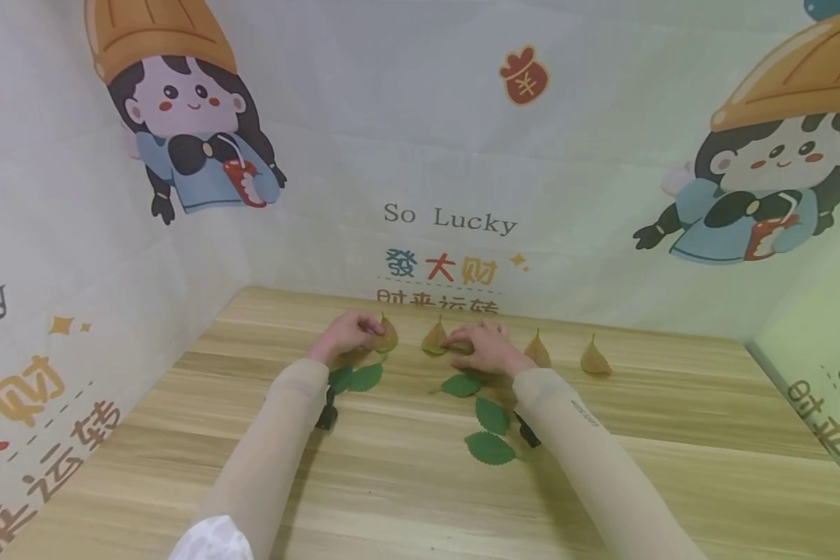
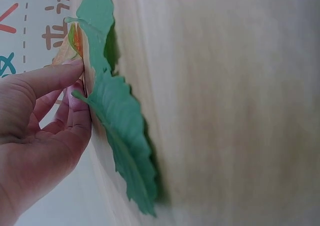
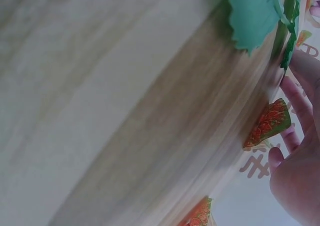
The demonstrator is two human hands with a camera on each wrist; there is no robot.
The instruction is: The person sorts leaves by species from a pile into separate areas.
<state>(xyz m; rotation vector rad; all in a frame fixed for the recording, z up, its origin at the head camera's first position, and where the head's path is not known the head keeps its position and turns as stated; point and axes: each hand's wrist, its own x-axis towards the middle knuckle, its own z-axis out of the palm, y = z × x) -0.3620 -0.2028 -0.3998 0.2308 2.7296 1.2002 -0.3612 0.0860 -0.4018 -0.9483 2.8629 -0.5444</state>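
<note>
At the far side of the wooden table, four-cornered spacing aside, several yellow-brown leaves stand in a row, stems upward. My left hand [image 1: 350,334] pinches the edge of the leftmost brown leaf [image 1: 388,336] between thumb and fingers; the left wrist view shows its orange patch [image 2: 77,39] above the thumb. The right hand [image 1: 488,348] reaches leftward with fingers extended, fingertips right at the second brown leaf [image 1: 434,341]. A third brown leaf [image 1: 537,351] is partly hidden behind the right hand's wrist. Serrated green leaves [image 1: 366,377] lie below the left hand.
Further green leaves [image 1: 460,385] lie below the right hand, two more nearer the front [image 1: 490,449]. A fourth brown leaf [image 1: 596,359] is at the right end of the row. Printed cloth [image 1: 336,171] hangs behind and beside the wooden table [image 1: 406,505].
</note>
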